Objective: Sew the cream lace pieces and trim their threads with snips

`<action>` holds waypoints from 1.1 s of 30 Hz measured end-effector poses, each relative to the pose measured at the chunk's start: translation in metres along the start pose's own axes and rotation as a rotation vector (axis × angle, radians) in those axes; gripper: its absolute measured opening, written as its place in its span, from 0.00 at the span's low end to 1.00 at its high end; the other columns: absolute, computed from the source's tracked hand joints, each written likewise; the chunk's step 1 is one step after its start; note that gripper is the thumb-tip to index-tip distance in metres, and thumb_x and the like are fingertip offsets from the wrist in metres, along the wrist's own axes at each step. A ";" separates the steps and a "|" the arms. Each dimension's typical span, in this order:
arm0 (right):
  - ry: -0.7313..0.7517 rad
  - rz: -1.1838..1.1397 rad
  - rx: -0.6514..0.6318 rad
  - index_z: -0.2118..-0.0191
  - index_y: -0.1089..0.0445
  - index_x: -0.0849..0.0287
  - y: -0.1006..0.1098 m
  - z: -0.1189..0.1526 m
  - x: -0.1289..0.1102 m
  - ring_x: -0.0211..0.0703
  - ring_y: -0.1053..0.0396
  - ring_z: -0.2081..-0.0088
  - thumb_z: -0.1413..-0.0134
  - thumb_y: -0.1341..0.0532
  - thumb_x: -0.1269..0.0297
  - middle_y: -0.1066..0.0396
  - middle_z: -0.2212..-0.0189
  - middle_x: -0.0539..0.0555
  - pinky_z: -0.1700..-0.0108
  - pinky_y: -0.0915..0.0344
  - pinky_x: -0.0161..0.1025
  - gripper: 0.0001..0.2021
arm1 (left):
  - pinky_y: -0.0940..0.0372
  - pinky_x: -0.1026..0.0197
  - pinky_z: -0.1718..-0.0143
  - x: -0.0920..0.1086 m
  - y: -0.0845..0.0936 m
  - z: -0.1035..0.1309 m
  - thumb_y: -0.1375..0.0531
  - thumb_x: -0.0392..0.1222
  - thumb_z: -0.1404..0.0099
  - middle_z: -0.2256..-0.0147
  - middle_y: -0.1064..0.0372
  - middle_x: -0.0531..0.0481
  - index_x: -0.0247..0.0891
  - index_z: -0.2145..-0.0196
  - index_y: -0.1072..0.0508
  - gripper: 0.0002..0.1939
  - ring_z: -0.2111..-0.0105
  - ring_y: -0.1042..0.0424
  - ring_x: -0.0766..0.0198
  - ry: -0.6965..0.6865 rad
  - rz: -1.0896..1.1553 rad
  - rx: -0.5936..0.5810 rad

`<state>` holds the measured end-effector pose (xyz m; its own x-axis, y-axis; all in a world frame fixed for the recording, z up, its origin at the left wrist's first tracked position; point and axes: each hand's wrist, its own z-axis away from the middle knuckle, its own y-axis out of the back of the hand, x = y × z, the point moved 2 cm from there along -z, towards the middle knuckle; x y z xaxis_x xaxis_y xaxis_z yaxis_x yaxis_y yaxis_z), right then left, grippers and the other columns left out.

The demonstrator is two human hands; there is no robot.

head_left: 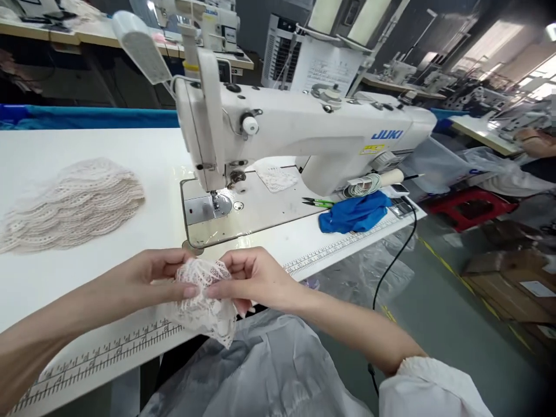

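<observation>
A bunched piece of white lace [206, 313] is pinched between my two hands, over the front edge of the sewing table. My left hand [167, 277] grips it from the left, thumb on top. From the right, my right hand [249, 278] holds the same lace, its thumb close to the left thumb. Just behind the hands stands a white sewing machine [304, 124]; its needle and presser foot [215, 200] are over the metal plate. On the left of the table lies a stack of cream lace pieces [82, 202].
A small lace piece [278, 178] lies on the machine bed. Green-handled thread snips [319, 202] and a blue cloth [356, 213] are to the right, near a thread cone [391, 178]. A ruler strip [121, 350] runs along the front edge. Cardboard boxes [508, 284] stand on the floor.
</observation>
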<state>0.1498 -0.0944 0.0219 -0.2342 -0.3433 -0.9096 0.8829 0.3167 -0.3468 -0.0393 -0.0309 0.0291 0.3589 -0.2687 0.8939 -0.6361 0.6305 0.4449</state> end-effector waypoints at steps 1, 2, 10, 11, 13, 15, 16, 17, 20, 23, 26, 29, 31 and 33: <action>-0.008 0.004 0.002 0.69 0.31 0.59 0.002 0.002 0.001 0.29 0.38 0.84 0.61 0.26 0.53 0.33 0.80 0.42 0.82 0.41 0.28 0.19 | 0.32 0.65 0.76 -0.002 -0.002 0.001 0.39 0.56 0.38 0.73 0.28 0.51 0.41 0.67 0.27 0.15 0.74 0.27 0.61 0.083 0.076 -0.037; -0.021 0.021 -0.004 0.69 0.31 0.59 0.005 0.004 0.001 0.29 0.38 0.84 0.62 0.26 0.53 0.33 0.80 0.42 0.83 0.42 0.28 0.19 | 0.33 0.65 0.77 -0.003 -0.003 0.001 0.39 0.55 0.39 0.75 0.29 0.52 0.41 0.70 0.29 0.14 0.76 0.29 0.62 0.157 0.134 -0.065; -0.155 0.243 -0.075 0.64 0.27 0.60 0.041 -0.023 -0.017 0.25 0.41 0.85 0.54 0.28 0.57 0.26 0.73 0.46 0.84 0.46 0.27 0.15 | 0.43 0.67 0.76 0.005 0.018 -0.026 0.37 0.51 0.38 0.74 0.37 0.55 0.41 0.68 0.27 0.11 0.77 0.40 0.69 0.223 -0.051 -0.175; -0.154 0.271 -0.068 0.65 0.28 0.61 0.045 -0.033 -0.019 0.24 0.42 0.86 0.54 0.29 0.58 0.26 0.73 0.46 0.85 0.48 0.27 0.14 | 0.43 0.67 0.76 0.003 0.021 -0.030 0.38 0.52 0.37 0.72 0.36 0.55 0.42 0.66 0.27 0.11 0.77 0.40 0.69 0.217 -0.064 -0.170; -0.147 0.359 -0.072 0.68 0.28 0.62 0.050 -0.051 -0.022 0.26 0.41 0.86 0.53 0.29 0.60 0.29 0.79 0.45 0.85 0.50 0.27 0.12 | 0.45 0.66 0.76 -0.001 0.026 -0.037 0.39 0.54 0.37 0.74 0.38 0.56 0.42 0.65 0.28 0.13 0.77 0.41 0.69 0.221 -0.074 -0.182; -0.132 0.428 -0.095 0.69 0.29 0.62 0.052 -0.067 -0.027 0.28 0.38 0.84 0.54 0.29 0.61 0.32 0.83 0.44 0.83 0.47 0.27 0.12 | 0.45 0.65 0.76 -0.004 0.028 -0.041 0.39 0.56 0.37 0.74 0.37 0.56 0.41 0.65 0.28 0.15 0.77 0.40 0.69 0.214 -0.075 -0.185; -0.128 0.451 -0.115 0.69 0.29 0.61 0.053 -0.072 -0.030 0.30 0.36 0.83 0.54 0.29 0.61 0.32 0.84 0.44 0.82 0.44 0.28 0.12 | 0.46 0.65 0.77 -0.004 0.028 -0.043 0.39 0.56 0.38 0.74 0.37 0.56 0.41 0.65 0.29 0.16 0.77 0.40 0.69 0.203 -0.090 -0.165; -0.129 0.467 -0.140 0.68 0.29 0.61 0.053 -0.077 -0.032 0.32 0.33 0.81 0.54 0.29 0.60 0.31 0.83 0.45 0.80 0.40 0.29 0.12 | 0.46 0.65 0.77 -0.005 0.026 -0.045 0.38 0.56 0.39 0.74 0.37 0.56 0.41 0.65 0.30 0.16 0.77 0.40 0.68 0.192 -0.121 -0.132; -0.142 0.541 -0.199 0.67 0.31 0.59 0.055 -0.085 -0.036 0.36 0.29 0.77 0.50 0.31 0.58 0.28 0.79 0.48 0.75 0.33 0.32 0.12 | 0.48 0.65 0.78 -0.008 0.018 -0.048 0.38 0.51 0.37 0.75 0.36 0.58 0.41 0.66 0.33 0.12 0.78 0.40 0.69 0.183 -0.268 0.009; -0.051 0.736 -0.120 0.68 0.32 0.57 0.058 -0.085 -0.035 0.36 0.30 0.76 0.46 0.34 0.59 0.30 0.79 0.47 0.74 0.33 0.32 0.09 | 0.50 0.66 0.79 -0.015 0.009 -0.049 0.41 0.41 0.36 0.79 0.39 0.61 0.42 0.66 0.37 0.06 0.81 0.43 0.70 0.117 -0.406 0.191; 0.250 0.958 -0.015 0.62 0.31 0.56 0.060 -0.079 -0.032 0.34 0.32 0.75 0.42 0.39 0.64 0.32 0.77 0.46 0.74 0.35 0.31 0.03 | 0.48 0.67 0.80 -0.022 0.003 -0.047 0.42 0.35 0.36 0.81 0.39 0.63 0.41 0.65 0.37 0.05 0.83 0.43 0.71 -0.053 -0.507 0.361; 0.506 1.083 -0.013 0.57 0.33 0.56 0.061 -0.071 -0.028 0.32 0.35 0.77 0.38 0.43 0.68 0.34 0.77 0.45 0.75 0.38 0.30 0.06 | 0.43 0.67 0.79 -0.029 -0.001 -0.045 0.44 0.34 0.33 0.79 0.33 0.61 0.40 0.61 0.35 0.04 0.82 0.36 0.70 -0.232 -0.605 0.402; 0.577 1.133 -0.014 0.54 0.35 0.56 0.061 -0.068 -0.027 0.32 0.37 0.78 0.37 0.45 0.69 0.35 0.78 0.44 0.76 0.39 0.30 0.07 | 0.38 0.66 0.76 -0.031 -0.003 -0.043 0.46 0.34 0.31 0.74 0.27 0.58 0.40 0.59 0.33 0.04 0.78 0.30 0.69 -0.334 -0.634 0.402; 0.603 1.173 -0.023 0.52 0.37 0.56 0.061 -0.067 -0.027 0.32 0.37 0.78 0.37 0.45 0.70 0.36 0.78 0.44 0.75 0.39 0.30 0.09 | 0.35 0.65 0.74 -0.030 -0.004 -0.043 0.46 0.34 0.30 0.70 0.24 0.56 0.39 0.59 0.33 0.04 0.76 0.27 0.68 -0.384 -0.639 0.407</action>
<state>0.1825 -0.0071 0.0101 0.5116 0.5873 -0.6271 0.6788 0.1712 0.7141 -0.0182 0.0054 -0.0020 0.5228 -0.7588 0.3886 -0.6126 -0.0174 0.7902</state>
